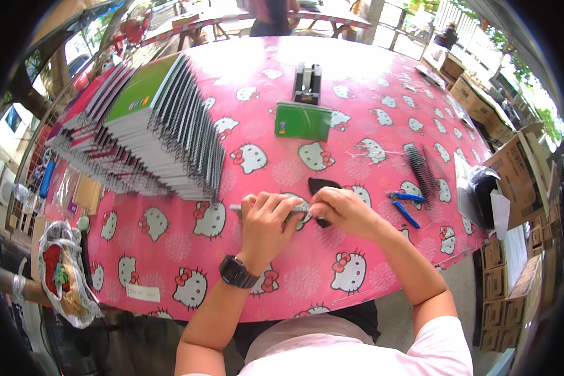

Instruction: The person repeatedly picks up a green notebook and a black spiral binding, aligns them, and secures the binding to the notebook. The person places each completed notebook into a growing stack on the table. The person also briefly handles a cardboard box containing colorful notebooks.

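Observation:
My left hand (267, 219), with a black watch at its wrist, is closed over a narrow grey strip-like thing (235, 207) low above the table. Most of that thing is hidden under the fingers. Pinched fingers of my right hand (339, 210) meet its right end; what they grip is too small to make out. A black cloth-like piece (320, 184) lies just behind and under the right hand. To the right, blue-handled pliers (409, 197) rest beside a bundle of black spiral binding coils (422, 170).
Tall stacks of spiral notebooks (163, 131) fill the left. A green notebook (302, 122) leans before a black tape dispenser (308, 81). Pink patterned cloth (370, 279) covers the table. A plastic bag (66, 276) hangs at the left edge; cardboard boxes (504, 294) stand right.

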Demonstrator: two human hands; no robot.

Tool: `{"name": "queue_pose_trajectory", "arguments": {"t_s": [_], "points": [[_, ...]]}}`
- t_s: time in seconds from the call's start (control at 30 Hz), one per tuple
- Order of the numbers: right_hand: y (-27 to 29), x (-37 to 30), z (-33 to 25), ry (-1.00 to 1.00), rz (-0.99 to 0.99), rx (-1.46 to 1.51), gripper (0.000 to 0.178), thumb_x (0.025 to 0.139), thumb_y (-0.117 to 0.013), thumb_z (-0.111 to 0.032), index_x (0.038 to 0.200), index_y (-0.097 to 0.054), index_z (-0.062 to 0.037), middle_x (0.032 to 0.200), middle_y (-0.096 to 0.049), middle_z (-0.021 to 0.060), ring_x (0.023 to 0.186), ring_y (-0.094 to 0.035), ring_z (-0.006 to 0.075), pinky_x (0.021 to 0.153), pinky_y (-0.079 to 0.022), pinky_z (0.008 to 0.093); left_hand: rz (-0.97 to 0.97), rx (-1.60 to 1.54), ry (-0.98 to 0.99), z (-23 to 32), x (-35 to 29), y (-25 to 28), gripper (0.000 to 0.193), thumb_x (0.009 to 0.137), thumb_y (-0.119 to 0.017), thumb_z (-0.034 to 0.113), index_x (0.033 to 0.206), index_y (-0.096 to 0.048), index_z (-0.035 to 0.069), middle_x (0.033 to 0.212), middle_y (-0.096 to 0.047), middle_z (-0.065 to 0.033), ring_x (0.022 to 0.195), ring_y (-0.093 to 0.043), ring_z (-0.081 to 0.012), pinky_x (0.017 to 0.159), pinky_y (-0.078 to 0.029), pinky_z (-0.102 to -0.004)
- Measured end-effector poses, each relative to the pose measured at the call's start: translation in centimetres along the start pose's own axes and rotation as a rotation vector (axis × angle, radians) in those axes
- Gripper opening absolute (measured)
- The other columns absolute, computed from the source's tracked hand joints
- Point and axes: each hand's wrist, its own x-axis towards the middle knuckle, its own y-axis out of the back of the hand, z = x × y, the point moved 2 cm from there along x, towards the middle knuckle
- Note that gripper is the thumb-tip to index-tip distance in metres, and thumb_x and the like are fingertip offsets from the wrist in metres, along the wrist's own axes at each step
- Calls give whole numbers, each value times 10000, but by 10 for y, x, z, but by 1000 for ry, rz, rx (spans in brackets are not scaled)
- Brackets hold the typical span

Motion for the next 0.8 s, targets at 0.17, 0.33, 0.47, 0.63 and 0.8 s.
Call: {"name": "queue_pose_trajectory", "arguments": {"t_s": [0.17, 0.33, 0.47, 0.63, 0.8], "points": [[4, 1, -5, 73, -35, -20, 302, 873, -618, -299, 932, -556, -10, 844, -590, 159, 762, -578, 361, 646, -454, 406, -122, -44, -35, 7, 3, 0, 186, 790, -671, 214, 935, -619, 110, 910, -621, -24, 838, -558, -221, 797, -362, -379], [29, 10, 25, 93, 11, -163, 438, 788, -703, -373, 1101, -570, -96, 1188, -537, 162, 1094, -493, 358, 879, -413, 443, -140, -87, -28, 11, 9, 10, 210, 809, -663, 274, 917, -608, 102, 927, -628, -31, 861, -570, -222, 804, -365, -372], [34, -1, 51, -67, -235, -253, 710, 660, -800, -356, 1276, -487, -191, 1455, -310, 143, 1338, -249, 357, 1072, -231, 490, -227, -96, -54, -2, 1, 4, 229, 792, -684, 281, 908, -605, 99, 913, -641, -9, 850, -585, -210, 836, -358, -359], [23, -2, 50, -72, -226, -246, 749, 617, -806, -326, 1272, -466, -202, 1403, -341, 148, 1288, -302, 340, 1038, -253, 471, -174, -92, -37, 2, 3, 3, 170, 796, -681, 261, 883, -620, 129, 838, -646, 5, 836, -591, -178, 907, -300, -401], [6, -2, 50, 20, -48, -255, 731, 616, -810, -395, 1232, -484, -177, 1352, -387, 163, 1245, -344, 352, 1027, -258, 462, -294, -48, 4, -1, 2, 6, 170, 776, -700, 268, 863, -642, 135, 819, -646, 11, 836, -586, -177, 971, -230, -449]]}}
